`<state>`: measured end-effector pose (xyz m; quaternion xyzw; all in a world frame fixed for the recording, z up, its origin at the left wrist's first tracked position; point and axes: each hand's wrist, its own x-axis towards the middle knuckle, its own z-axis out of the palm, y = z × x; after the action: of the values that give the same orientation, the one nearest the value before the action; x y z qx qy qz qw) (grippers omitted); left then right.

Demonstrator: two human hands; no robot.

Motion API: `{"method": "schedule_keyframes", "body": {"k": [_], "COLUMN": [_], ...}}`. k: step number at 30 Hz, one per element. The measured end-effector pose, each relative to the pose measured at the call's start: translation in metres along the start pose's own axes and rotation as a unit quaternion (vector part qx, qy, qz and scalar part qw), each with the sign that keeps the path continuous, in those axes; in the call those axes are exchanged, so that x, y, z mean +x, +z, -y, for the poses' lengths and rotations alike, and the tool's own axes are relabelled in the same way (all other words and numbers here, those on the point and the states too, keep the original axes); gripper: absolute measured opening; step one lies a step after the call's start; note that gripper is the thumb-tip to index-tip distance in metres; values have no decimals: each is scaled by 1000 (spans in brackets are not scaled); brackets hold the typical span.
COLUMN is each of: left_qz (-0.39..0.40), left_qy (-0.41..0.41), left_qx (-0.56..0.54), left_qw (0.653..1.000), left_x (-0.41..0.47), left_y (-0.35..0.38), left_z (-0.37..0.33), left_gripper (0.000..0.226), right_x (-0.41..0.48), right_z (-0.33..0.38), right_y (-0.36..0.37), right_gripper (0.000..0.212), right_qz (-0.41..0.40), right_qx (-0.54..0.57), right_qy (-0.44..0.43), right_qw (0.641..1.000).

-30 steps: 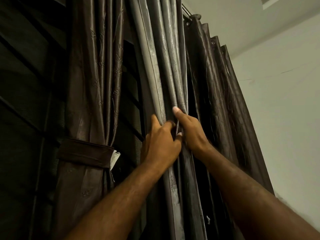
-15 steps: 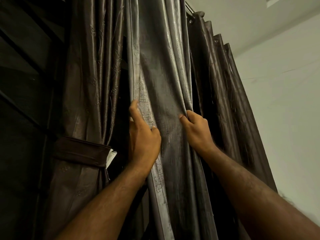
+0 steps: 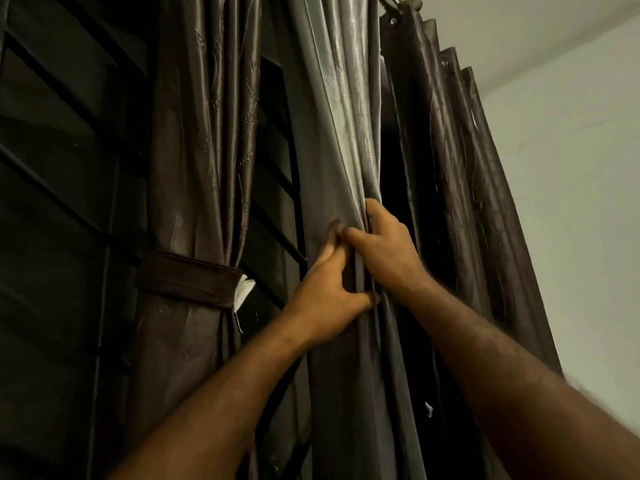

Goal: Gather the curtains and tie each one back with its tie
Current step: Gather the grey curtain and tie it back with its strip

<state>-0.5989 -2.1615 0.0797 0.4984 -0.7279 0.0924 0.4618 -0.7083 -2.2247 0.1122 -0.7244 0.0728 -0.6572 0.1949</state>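
Note:
A dark brown curtain (image 3: 204,140) hangs on the left, bunched and bound by a brown tie (image 3: 188,278) with a white end. In the middle hangs a greyer, shiny curtain (image 3: 341,133), drawn into a narrow bundle. My left hand (image 3: 327,299) grips this bundle from the left, thumb across the folds. My right hand (image 3: 384,251) grips it from the right, just above; the fingertips of both hands meet on the cloth. A third brown curtain (image 3: 460,174) hangs loose to the right on the rod.
Behind the curtains is a dark window with metal bars (image 3: 69,161). A pale wall (image 3: 571,202) lies to the right, and the curtain rod (image 3: 389,0) runs along the top. No loose tie shows for the middle curtain.
Half a second ago the middle curtain was spread wide between my hands. Both hands have come together and the cloth is now gathered into a narrow bundle between them.

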Motion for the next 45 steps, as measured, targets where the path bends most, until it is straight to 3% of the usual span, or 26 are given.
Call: {"method": "schedule_keyframes", "body": {"k": [3, 7, 9, 12, 16, 19, 21, 22, 25, 27, 30, 32, 36, 45], "left_qz": [23, -28, -1, 63, 38, -78, -111, -86, 51, 64, 26, -13, -86, -68], "left_qy": [-29, -93, -148, -191, -176, -117, -59, -52, -132, -139, -183, -221, -261, -250], "left_qx": [-9, 24, -17, -72, -38, 37, 64, 54, 26, -14, -95, -83, -41, 0], "left_qw": [999, 995, 989, 977, 983, 989, 990, 994, 990, 988, 978, 972, 960, 966], "left_x": [-18, -39, -48, -62, -67, -66, -67, -67, -70, -72, -74, -73, -74, -87], "left_y": [-12, -22, -24, -18, -6, 2, 9, 14, 20, 17, 11, 8, 3, -4], "left_z": [13, 32, 40, 45, 46, 43, 36, 34, 27, 26, 25, 25, 31, 36], "left_gripper": [106, 83, 76, 81, 93, 97, 95, 97, 128, 123, 71, 43, 49, 48], "right_x": [-4, -10, -13, -24, -43, -60, -72, -77, -87, -88, -90, -92, -94, -105], "right_z": [-5, -14, -19, -27, -34, -36, -38, -39, -33, -28, -26, -27, -35, -36], "right_y": [-9, -19, -23, -25, -24, -19, -15, -14, -11, -15, -22, -21, -21, -22], "right_gripper": [41, 52, 56, 77, 98, 93, 74, 60, 26, 33, 33, 37, 45, 40], "right_qz": [14, 51, 81, 124, 168, 161, 143, 139, 164, 187, 202, 189, 135, 139], "right_qx": [3, 81, 86, 47, 9, -26, -22, 4, 141, 160, 102, 34, -50, -14], "right_qy": [21, 65, 77, 80, 82, 72, 73, 82, 143, 174, 163, 147, 94, 126], "right_qw": [1000, 993, 990, 988, 982, 984, 987, 987, 966, 953, 960, 970, 985, 982]}}
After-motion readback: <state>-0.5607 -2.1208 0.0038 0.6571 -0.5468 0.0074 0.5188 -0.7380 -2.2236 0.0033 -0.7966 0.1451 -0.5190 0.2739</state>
